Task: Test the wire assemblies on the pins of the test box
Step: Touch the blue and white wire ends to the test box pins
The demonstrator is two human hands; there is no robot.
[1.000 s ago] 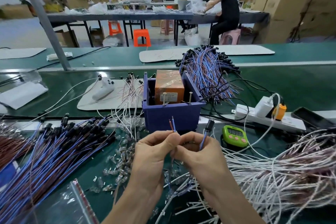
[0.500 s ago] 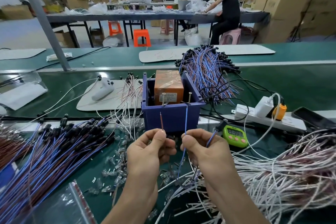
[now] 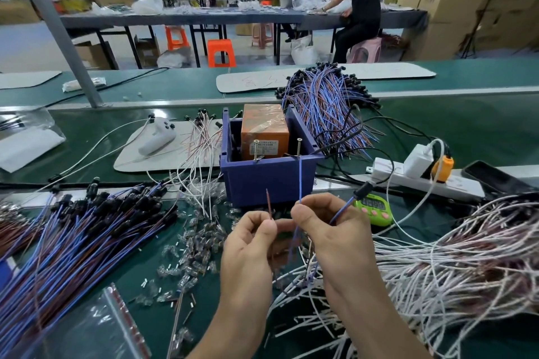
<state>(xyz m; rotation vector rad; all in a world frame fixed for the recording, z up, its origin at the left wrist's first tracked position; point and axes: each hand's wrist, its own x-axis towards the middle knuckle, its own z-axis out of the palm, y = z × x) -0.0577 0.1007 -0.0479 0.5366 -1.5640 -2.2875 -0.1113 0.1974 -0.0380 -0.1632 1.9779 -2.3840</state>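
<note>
1. A brown wire [image 3: 268, 204] is being pinched between the thumb and forefinger of the left hand [image 3: 248, 245], which is being held upright with the wire's tip pointing up.
2. Just beside it, a blue wire [image 3: 300, 181] is being pinched by the right hand [image 3: 329, 230], its fingers curled.
3. Beyond, the blue wire's tip is being raised to the right pin [image 3: 298, 147] on the test box [image 3: 268, 181]; contact cannot be told.

Both forearms rise from the lower edge, with the hands close together and their backs to the camera. The left hand [image 3: 250, 245] pinches a brown wire end [image 3: 267, 202] between thumb and forefinger. The right hand [image 3: 329, 230] pinches a blue wire [image 3: 300, 181], its other fingers curled.
</note>
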